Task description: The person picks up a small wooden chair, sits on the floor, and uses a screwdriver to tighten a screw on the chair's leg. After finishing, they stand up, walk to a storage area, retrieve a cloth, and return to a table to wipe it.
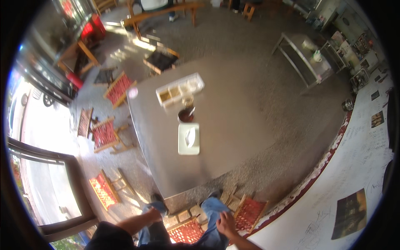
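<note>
My left hand (pixel 154 214) rests on my left knee with its fingers curled in and nothing visible in them. On my right thigh lies my right hand (pixel 226 224), fingers somewhat apart, holding nothing. Both touch only my blue jeans (pixel 214 210). Beyond my knees stands a grey-brown table (pixel 154 146). A pale rectangular box (pixel 183 146) on it has a white, tissue-like piece at its middle. Behind that are a dark bowl (pixel 182 116) of reddish contents with a spoon, a small round jar (pixel 187 101) and a white compartment tray (pixel 200 79) holding yellowish and pale contents.
Low wooden chairs with red woven seats (pixel 104 134) line the table's left side; others (pixel 187 231) are by my legs. A metal side table (pixel 306 62) is at far right, beside a white wall (pixel 333 179) with writing. A person sits near a bench (pixel 166 14) at the back.
</note>
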`<action>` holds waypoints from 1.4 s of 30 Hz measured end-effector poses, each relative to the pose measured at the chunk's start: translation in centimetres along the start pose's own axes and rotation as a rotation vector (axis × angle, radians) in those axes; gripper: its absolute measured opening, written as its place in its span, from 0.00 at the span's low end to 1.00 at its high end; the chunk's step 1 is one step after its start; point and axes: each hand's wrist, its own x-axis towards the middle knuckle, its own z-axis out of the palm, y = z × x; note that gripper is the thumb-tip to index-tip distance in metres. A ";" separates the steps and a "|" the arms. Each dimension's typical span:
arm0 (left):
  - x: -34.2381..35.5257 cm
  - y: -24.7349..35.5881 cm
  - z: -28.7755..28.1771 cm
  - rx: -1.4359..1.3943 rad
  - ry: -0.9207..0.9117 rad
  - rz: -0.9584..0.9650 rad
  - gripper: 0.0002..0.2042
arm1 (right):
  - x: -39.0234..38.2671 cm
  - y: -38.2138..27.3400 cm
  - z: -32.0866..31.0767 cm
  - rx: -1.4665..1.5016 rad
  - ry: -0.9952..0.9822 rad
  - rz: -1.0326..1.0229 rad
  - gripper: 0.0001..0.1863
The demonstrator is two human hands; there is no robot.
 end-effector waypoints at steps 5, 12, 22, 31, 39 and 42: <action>5.3 8.1 -15.2 -0.390 0.541 0.059 0.09 | -10.8 8.0 3.4 0.291 -0.187 0.346 0.19; 11.7 5.0 -39.9 0.818 0.710 0.078 0.08 | -12.4 18.4 -15.0 0.533 -0.279 0.888 0.15; 9.0 3.1 -51.0 -0.181 0.230 -0.496 0.12 | 5.4 23.4 -43.3 0.489 0.097 0.471 0.15; 23.1 -0.2 -68.3 -0.272 0.248 -0.428 0.20 | 12.1 47.2 -46.5 0.480 -0.032 0.766 0.15; 40.0 7.2 -104.6 -0.202 0.801 0.055 0.13 | 8.5 55.4 -51.3 0.403 -0.349 1.041 0.19; 44.9 10.0 -111.3 -0.245 0.872 0.105 0.12 | 11.7 60.3 -53.7 0.427 -0.354 1.018 0.19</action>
